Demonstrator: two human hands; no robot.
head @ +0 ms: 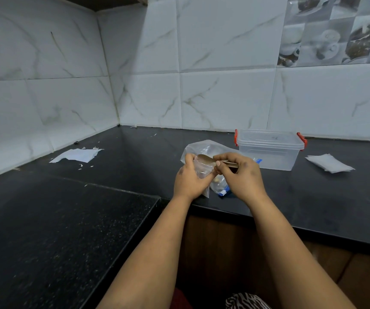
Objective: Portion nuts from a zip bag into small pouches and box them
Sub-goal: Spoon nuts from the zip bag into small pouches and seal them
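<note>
My left hand [189,178] grips a small clear pouch [202,169], holding its mouth up. My right hand [239,173] pinches the handle of a wooden spoon [205,159], whose bowl hovers at the pouch's mouth. Beneath both hands lies a large clear zip bag [204,148] with a blue zip strip [222,192] and a few nuts visible inside. A clear plastic box [268,152] with red clips and its lid on stands just behind and to the right of my hands.
All of this rests on a black stone counter [135,157] in a tiled corner. A stack of flat white pouches [330,162] lies right of the box. Torn white paper [77,155] and scraps lie at the left. The counter's front edge runs under my forearms.
</note>
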